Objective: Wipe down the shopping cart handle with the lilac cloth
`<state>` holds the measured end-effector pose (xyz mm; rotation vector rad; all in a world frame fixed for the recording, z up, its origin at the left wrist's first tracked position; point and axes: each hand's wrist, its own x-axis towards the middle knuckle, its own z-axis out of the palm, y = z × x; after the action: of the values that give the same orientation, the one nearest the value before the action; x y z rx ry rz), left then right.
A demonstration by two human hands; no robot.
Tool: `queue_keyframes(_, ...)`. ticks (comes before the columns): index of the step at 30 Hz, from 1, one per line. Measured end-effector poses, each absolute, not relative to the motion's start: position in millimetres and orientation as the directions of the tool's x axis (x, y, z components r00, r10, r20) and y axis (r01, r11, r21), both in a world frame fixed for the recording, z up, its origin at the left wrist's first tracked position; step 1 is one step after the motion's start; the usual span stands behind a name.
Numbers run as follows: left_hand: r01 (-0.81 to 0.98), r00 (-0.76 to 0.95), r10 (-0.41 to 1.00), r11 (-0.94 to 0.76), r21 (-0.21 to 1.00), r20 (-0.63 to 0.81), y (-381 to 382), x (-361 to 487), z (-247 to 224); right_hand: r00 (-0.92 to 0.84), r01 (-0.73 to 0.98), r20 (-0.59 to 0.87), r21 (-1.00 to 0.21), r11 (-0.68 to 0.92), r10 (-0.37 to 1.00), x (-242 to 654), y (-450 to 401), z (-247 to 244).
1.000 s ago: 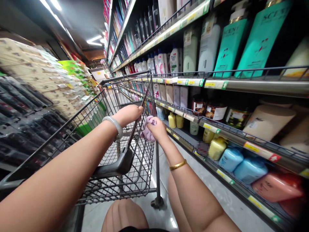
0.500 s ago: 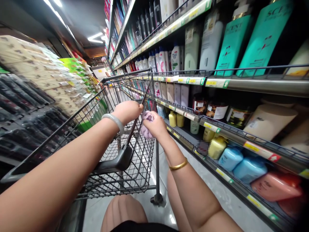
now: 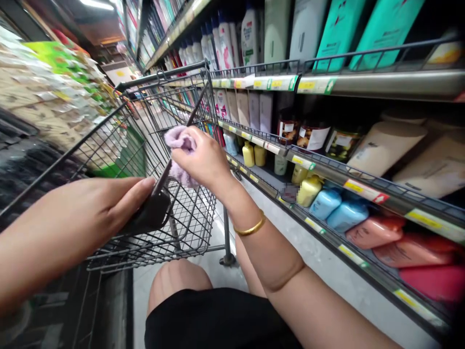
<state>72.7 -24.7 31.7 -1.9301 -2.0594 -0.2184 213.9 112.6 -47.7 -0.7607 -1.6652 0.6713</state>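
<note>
My right hand [image 3: 205, 155] is closed on a fluffy light-purple cloth [image 3: 183, 174], which is bunched against the side rail of the shopping cart [image 3: 181, 213]. A gold bangle [image 3: 250, 225] circles that wrist. Lower and to the left, my left hand [image 3: 105, 203] is at the cart's near corner, beside the black corner piece [image 3: 156, 211]. Its thumb and forefinger come together at the rail; the other fingers are hidden beneath the hand.
Shelves [image 3: 363, 82] of bottles and jars line the right side, with yellow, blue and red pump bottles [image 3: 345, 215] at the bottom. Stacked packaged goods [image 3: 54, 116] stand beyond the cart on the left. My knee [image 3: 178, 281] is close behind the cart.
My right hand has drawn the cloth down the rail toward me. My left hand has moved back, down and left to the cart's near corner. The view has tilted down.
</note>
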Motion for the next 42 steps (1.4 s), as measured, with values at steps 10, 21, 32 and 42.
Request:
queue_keyframes(10,0.952,-0.250,0.948,0.278,-0.128,0.198,-12,65,14,-0.050,0.222,0.361,-0.905,0.363,0.931,203,139,-85)
queue_keyframes(21,0.905,-0.220,0.909,0.325,-0.275,0.353,-29,96,5,-0.026,0.142,0.364,-0.921,0.364,0.931,208,74,-122)
queue_keyframes(32,0.942,-0.183,0.911,0.270,-0.200,0.369,-34,100,1,-0.045,0.003,0.631,-0.775,0.632,0.774,214,70,-74)
queue_keyframes(42,0.960,-0.159,0.895,0.239,-0.147,0.417,-36,95,-3,-0.118,0.077,0.320,-0.941,0.330,0.940,223,36,-134)
